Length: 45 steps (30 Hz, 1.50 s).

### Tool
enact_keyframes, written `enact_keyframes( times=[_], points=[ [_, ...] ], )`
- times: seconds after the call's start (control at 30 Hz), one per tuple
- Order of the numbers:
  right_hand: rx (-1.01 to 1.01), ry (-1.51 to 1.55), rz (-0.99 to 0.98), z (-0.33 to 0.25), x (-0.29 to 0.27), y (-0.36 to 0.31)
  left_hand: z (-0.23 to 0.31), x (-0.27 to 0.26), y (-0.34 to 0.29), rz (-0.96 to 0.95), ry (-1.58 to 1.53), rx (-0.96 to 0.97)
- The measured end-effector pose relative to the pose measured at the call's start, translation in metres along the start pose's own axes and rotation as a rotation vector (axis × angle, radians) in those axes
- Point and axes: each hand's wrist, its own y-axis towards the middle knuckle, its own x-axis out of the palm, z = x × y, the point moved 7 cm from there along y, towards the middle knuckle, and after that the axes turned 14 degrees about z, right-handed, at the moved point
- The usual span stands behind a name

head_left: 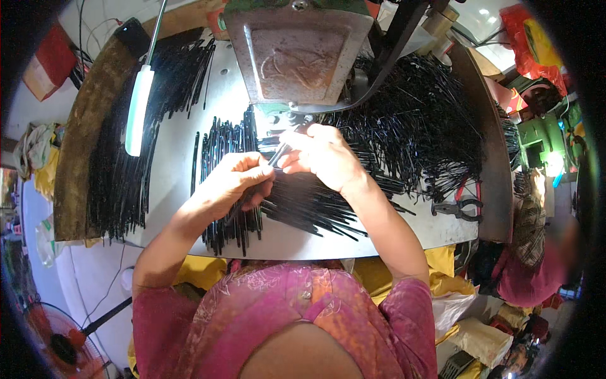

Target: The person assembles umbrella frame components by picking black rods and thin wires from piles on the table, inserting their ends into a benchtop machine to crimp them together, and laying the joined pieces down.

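Note:
In front of the machine head, my left hand [243, 178] is closed in a pinch round a thin dark rod [278, 153] with a bright shine on it. My right hand [323, 156] is closed at the rod's far end, its fingertips close to the lit metal fittings [287, 119] under the machine [297, 60]. The fingers partly hide the rod's ends. A bundle of thin black rods [222, 142] lies beside and beneath my left hand. More black rods [309, 205] fan out on the table below my right wrist.
Heaps of black rods cover the table's left [120, 170] and right [416, 120]. Pliers [457, 210] with a red handle lie near the right rim. A white lamp [139, 110] hangs at left. A fan [63, 344] stands lower left. Another person [533, 265] sits at right.

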Motion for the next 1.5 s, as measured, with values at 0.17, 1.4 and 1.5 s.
enact_keyframes(
  times=[0.17, 1.4, 1.5],
  points=[
    [0.026, 0.122, -0.076, -0.011, -0.014, -0.011, 0.002, 0.009, 0.005, -0.099, 0.033, -0.085],
    [-0.086, 0.276, 0.171, -0.014, -0.053, -0.006, 0.007, -0.003, 0.072, 0.219, -0.605, 0.220],
    [-0.134, -0.253, 0.151, -0.033, -0.079, -0.041, 0.010, -0.009, 0.071, 0.323, -0.533, 0.158]
  ],
)
